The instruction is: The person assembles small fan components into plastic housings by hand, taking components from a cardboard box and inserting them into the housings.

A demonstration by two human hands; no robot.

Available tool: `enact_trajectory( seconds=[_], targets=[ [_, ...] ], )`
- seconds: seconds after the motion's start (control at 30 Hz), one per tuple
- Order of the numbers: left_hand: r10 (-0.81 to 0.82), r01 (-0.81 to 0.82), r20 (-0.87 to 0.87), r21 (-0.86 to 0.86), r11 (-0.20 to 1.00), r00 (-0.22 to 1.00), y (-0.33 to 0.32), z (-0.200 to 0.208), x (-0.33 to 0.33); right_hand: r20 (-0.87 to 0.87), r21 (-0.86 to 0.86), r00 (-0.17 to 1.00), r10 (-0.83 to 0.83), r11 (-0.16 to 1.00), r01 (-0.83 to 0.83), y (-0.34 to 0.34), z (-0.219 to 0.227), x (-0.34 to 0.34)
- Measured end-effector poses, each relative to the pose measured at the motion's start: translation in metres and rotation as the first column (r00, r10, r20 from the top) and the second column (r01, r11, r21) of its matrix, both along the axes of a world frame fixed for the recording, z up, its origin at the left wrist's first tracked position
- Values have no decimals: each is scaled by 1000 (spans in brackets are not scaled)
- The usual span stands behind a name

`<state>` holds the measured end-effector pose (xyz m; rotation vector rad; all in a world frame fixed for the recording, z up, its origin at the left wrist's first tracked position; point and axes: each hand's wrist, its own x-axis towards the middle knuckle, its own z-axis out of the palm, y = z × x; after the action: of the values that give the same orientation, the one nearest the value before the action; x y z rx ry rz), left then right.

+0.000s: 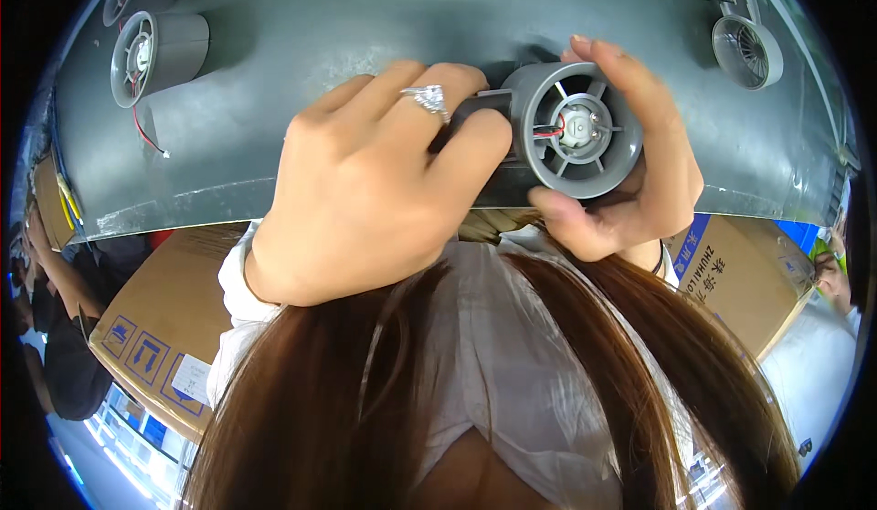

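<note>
Above the near edge of the table I hold a round grey fan housing (562, 170) with a small white motor (579, 127) at its middle, braced by spokes. Red and black wires run into the motor's side. Curled around the housing's right rim is my right hand (653, 158), thumb below and fingers above. A dark grey piece (493, 104) juts from the housing's left side, and my left hand (375, 172), with a ring on one finger, pinches it between thumb and fingers. Most of that piece is hidden by the left hand.
On the dark green table (301, 26), a similar grey housing (178, 58) with trailing wires lies at the left, with more behind it. At the far right sits a finned grey housing (749, 52). Cardboard boxes (169, 291) stand below the table's near edge; other people show at both sides.
</note>
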<state>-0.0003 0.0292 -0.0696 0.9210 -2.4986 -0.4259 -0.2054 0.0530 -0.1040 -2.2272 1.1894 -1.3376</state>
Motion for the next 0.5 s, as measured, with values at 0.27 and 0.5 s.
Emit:
enact_trajectory(
  seconds=[0.27,0.5],
  targets=[
    [-66,68,22,-85,994,998,-10,-4,5,-34,74,996,-87,993,89,1,8,6],
    [-155,140,-34,-278,950,987,-14,-12,3,-10,90,996,-91,992,91,4,6,2]
  ],
)
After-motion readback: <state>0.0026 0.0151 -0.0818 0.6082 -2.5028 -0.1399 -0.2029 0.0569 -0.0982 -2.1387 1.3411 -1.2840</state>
